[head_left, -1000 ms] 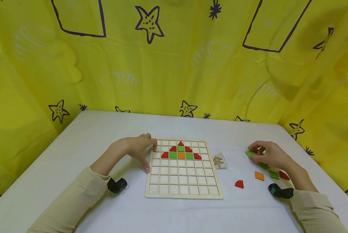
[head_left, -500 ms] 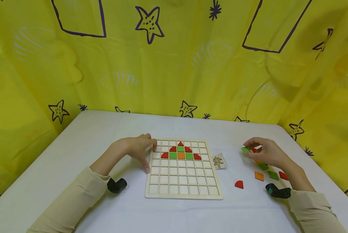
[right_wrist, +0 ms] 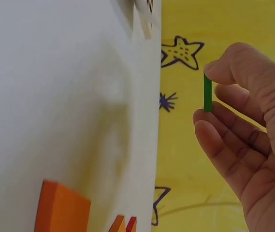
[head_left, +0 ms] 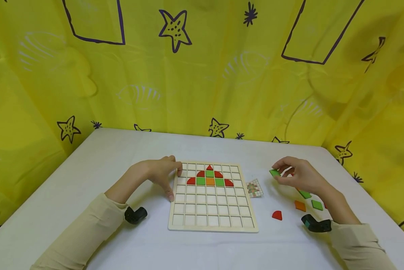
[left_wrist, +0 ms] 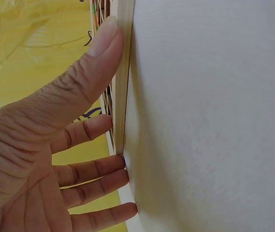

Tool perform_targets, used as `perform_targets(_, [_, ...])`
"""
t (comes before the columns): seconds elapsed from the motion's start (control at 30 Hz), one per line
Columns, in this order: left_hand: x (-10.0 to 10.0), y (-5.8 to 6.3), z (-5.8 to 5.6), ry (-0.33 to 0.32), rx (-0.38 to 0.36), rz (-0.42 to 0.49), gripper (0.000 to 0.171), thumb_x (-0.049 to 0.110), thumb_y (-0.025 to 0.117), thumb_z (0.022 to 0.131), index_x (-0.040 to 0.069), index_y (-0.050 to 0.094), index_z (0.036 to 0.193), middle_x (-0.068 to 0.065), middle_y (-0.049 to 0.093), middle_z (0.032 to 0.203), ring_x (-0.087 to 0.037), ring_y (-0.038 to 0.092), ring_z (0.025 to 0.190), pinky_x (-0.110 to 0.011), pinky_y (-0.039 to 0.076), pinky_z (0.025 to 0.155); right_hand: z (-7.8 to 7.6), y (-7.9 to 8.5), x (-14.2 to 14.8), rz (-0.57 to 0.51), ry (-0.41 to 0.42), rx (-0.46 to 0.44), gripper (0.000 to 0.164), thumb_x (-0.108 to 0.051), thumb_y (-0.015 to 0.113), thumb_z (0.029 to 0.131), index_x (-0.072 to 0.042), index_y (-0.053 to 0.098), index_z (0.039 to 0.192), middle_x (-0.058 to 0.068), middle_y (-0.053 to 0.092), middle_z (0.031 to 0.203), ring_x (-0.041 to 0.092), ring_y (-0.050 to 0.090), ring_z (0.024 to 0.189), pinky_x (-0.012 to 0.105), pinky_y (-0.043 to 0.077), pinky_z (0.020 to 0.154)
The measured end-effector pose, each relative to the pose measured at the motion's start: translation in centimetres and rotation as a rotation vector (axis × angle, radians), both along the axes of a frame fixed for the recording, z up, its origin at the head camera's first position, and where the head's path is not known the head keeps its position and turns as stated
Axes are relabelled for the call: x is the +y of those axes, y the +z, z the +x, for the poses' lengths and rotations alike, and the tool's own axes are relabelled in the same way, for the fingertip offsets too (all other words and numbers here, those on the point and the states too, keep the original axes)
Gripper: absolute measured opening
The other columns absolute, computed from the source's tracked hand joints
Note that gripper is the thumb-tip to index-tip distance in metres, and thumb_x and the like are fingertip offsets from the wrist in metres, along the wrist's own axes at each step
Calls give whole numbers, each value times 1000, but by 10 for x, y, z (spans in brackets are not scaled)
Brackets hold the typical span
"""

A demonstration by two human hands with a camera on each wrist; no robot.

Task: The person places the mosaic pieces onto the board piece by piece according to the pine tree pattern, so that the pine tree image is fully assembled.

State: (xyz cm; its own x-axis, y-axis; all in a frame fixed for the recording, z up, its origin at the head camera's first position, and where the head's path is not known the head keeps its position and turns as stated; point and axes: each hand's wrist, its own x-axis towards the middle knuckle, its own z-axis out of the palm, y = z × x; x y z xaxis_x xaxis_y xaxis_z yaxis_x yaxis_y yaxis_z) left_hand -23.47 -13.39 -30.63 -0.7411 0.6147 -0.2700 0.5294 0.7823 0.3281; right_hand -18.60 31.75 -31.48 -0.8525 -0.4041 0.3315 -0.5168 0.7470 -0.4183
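Note:
My right hand (head_left: 298, 174) pinches a green square tile (head_left: 274, 173) between thumb and fingertips, raised over the table right of the board. The right wrist view shows that green tile (right_wrist: 208, 93) edge-on, apart from the white surface. My left hand (head_left: 163, 174) rests at the left edge of the wooden grid board (head_left: 215, 228), its thumb (left_wrist: 106, 41) on the frame and its fingers spread along the side. On the board's upper rows lie a red triangle (head_left: 209, 167), red quarter-circles (head_left: 191, 181), green squares (head_left: 200, 181) and an orange square (head_left: 210, 181).
A small pattern card (head_left: 254, 188) lies against the board's right side. Loose on the table are a red quarter-circle (head_left: 277, 215), an orange square (head_left: 300, 206), a green square (head_left: 317, 204) and more tiles partly hidden under my right hand and forearm. A yellow patterned curtain (head_left: 188, 93) stands behind.
My right hand has lifted the green square tile from the loose pieces and moved left toward the board with it. My left hand has stayed at the board's edge.

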Motion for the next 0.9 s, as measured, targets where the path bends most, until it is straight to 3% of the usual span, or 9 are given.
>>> perform_targets(0.37, [2, -3, 0, -5, -1, 4, 67, 39, 99, 62, 17, 56, 109, -6, 50, 115, -23, 46, 111, -42, 47, 89, 1, -2, -29, -29, 84, 32, 29, 1, 84, 79, -9, 71, 103, -4, 70, 99, 8, 63, 84, 24, 55, 79])
perform_targets(0.67, [2, -2, 0, 2, 6, -4, 67, 40, 99, 62, 18, 56, 108, -5, 50, 116, -23, 46, 111, -42, 47, 89, -2, 0, -51, -64, 216, 39, 29, 1, 85, 79, -7, 69, 103, -2, 70, 100, 12, 66, 85, 30, 58, 78])
perform_targets(0.9, [2, -2, -1, 0, 10, -11, 66, 40, 99, 62, 18, 56, 108, -5, 50, 115, -23, 47, 111, -41, 47, 89, -5, -1, -66, -72, 252, -5, 28, -1, 84, 81, -7, 70, 104, -2, 68, 101, 12, 66, 86, 31, 58, 80])
